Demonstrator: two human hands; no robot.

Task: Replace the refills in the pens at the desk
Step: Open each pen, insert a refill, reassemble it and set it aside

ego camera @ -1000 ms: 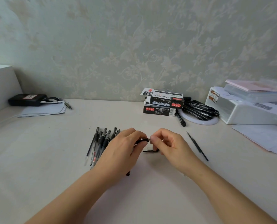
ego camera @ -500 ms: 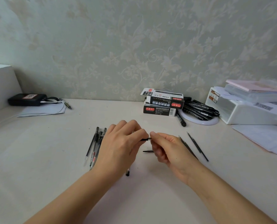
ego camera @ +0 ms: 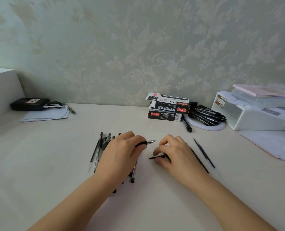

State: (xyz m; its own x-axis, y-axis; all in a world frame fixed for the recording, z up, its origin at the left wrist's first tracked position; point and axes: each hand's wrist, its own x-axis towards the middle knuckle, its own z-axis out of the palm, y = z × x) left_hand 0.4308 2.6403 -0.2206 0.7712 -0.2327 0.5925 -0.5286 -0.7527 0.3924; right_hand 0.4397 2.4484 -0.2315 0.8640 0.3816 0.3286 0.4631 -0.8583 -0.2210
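Since the left hand (ego camera: 121, 152) grips the pen (ego camera: 149, 142) tip-out mid-frame, it's probably ready for its cap (ego camera: 156, 157), which the right hand (ego camera: 175, 153) seems to pinch on the worktop (ego camera: 46, 155); spare refills (ego camera: 203, 152) lie right.

On the desk (ego camera: 55, 164), the left hand (ego camera: 120, 157) grips a pen (ego camera: 146, 142) with its metal tip pointing right, while the right hand (ego camera: 176, 155) pinches a black cap (ego camera: 156, 157) beside two loose refills (ego camera: 203, 152)
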